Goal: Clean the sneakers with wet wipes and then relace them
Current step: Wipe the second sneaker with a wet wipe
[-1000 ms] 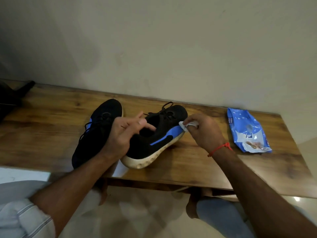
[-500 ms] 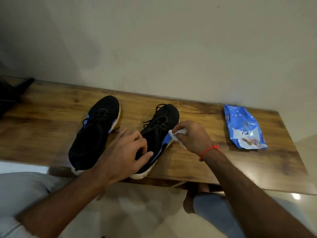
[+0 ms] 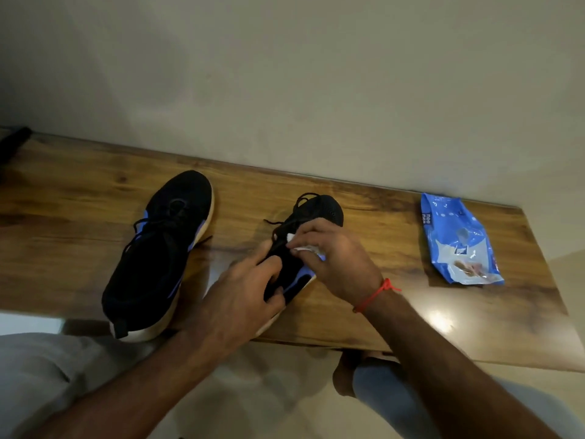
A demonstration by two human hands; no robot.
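Observation:
Two black sneakers with blue side marks and white soles stand on the wooden table (image 3: pixel 364 315). The left sneaker (image 3: pixel 158 251) stands alone, toe toward the wall, laces loose. My left hand (image 3: pixel 240 299) grips the heel end and collar of the right sneaker (image 3: pixel 323 210). My right hand (image 3: pixel 335 261) holds a crumpled white wet wipe (image 3: pixel 302 247) against the sneaker's lace area and side. Both hands cover much of that sneaker.
A blue pack of wet wipes (image 3: pixel 459 239) lies flat on the table to the right. A dark object (image 3: pixel 12 144) sits at the table's far left edge. The wall runs right behind the table. My knees show below the table's front edge.
The right sneaker, earlier tilted on its side, now stands upright on its sole. My left hand moved onto its heel, and my right hand brought the wipe up over the laces.

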